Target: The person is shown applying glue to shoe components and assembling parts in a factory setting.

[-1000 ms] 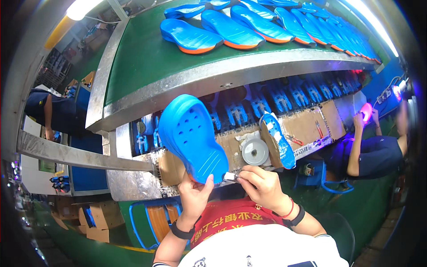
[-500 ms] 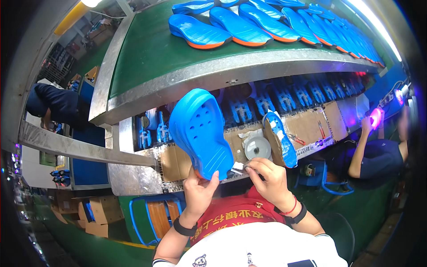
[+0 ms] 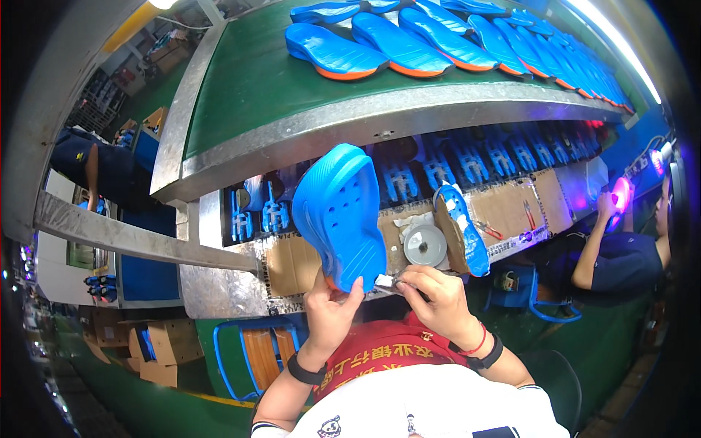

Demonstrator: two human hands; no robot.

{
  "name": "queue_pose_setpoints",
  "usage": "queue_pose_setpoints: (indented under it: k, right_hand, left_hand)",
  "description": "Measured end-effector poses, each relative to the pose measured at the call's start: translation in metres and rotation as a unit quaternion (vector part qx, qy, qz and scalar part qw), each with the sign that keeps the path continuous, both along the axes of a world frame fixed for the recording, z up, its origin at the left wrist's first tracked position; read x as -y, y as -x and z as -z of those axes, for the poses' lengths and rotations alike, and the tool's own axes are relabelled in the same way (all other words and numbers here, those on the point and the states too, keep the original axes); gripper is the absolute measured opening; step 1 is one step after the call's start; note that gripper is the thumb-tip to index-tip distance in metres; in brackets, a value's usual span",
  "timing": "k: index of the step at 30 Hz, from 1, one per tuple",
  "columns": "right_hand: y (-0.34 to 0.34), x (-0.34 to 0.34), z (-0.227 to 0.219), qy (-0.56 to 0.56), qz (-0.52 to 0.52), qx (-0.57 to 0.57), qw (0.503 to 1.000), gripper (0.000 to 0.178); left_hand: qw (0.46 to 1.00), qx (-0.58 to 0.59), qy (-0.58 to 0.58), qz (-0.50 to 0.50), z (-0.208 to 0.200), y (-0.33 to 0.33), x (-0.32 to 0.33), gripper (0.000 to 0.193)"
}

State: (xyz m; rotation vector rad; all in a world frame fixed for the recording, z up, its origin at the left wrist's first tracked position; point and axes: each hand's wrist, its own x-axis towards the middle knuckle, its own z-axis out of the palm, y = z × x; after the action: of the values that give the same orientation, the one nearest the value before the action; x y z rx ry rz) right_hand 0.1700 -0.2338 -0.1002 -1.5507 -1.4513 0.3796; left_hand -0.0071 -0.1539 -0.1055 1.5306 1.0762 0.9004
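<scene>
My left hand [image 3: 330, 310] grips the heel end of a blue foam clog [image 3: 342, 212], thumb on the sole side facing me and fingers behind it. The clog stands tilted with its holed toe part pointing up and away. Pinched in my right hand [image 3: 442, 296] is a small tool with a white tip [image 3: 384, 280], like a brush or wrapped stick. That tip is at the clog's lower right edge; whether it touches, I cannot tell. My fingers hide the rest of the tool.
A white bowl [image 3: 426, 245] and a blue shoe piece [image 3: 467, 232] lie on the cardboard-covered bench, with red-handled pliers [image 3: 488, 231] farther right. Above, a metal edge [image 3: 350, 115] borders a green belt [image 3: 252, 95] bearing rows of blue-and-orange soles [image 3: 401, 45]. A person [image 3: 617, 259] works at right.
My right hand has moved left, bringing the white tip to the clog's edge. In the picture the clog sits slightly farther right, along with the surroundings.
</scene>
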Motion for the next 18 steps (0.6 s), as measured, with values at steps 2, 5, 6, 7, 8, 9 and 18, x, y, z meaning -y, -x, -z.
queue_pose_setpoints:
  k: [2, 5, 6, 7, 8, 9, 18]
  right_hand:
    - [-0.001, 0.0, -0.003, 0.005, -0.003, -0.021, 1.0, 0.012]
    - [-0.004, -0.002, -0.004, -0.003, 0.014, 0.002, 1.0, 0.011]
    - [-0.004, -0.002, -0.004, -0.016, 0.033, 0.046, 0.998, 0.01]
    - [-0.004, -0.002, -0.004, -0.016, 0.033, 0.046, 0.998, 0.01]
    - [-0.004, -0.001, -0.006, 0.008, 0.013, 0.021, 1.0, 0.01]
    - [-0.004, 0.0, -0.006, 0.032, -0.006, -0.004, 0.999, 0.009]
    - [-0.015, -0.008, -0.006, 0.037, 0.043, -0.029, 0.998, 0.007]
  left_hand:
    - [1.0, 0.016, -0.001, -0.005, 0.001, -0.002, 0.0, 0.033]
    - [1.0, 0.029, 0.001, -0.005, 0.0, -0.002, 0.002, 0.033]
    - [1.0, 0.025, 0.002, -0.002, -0.001, -0.002, 0.002, 0.032]
    - [1.0, 0.025, 0.002, -0.002, -0.002, -0.002, 0.002, 0.032]
    - [1.0, 0.01, -0.001, 0.001, -0.003, -0.003, 0.002, 0.032]
    - [1.0, -0.004, -0.005, 0.005, -0.003, -0.003, 0.001, 0.031]
    - [1.0, 0.006, -0.016, 0.002, -0.003, -0.012, -0.008, 0.027]
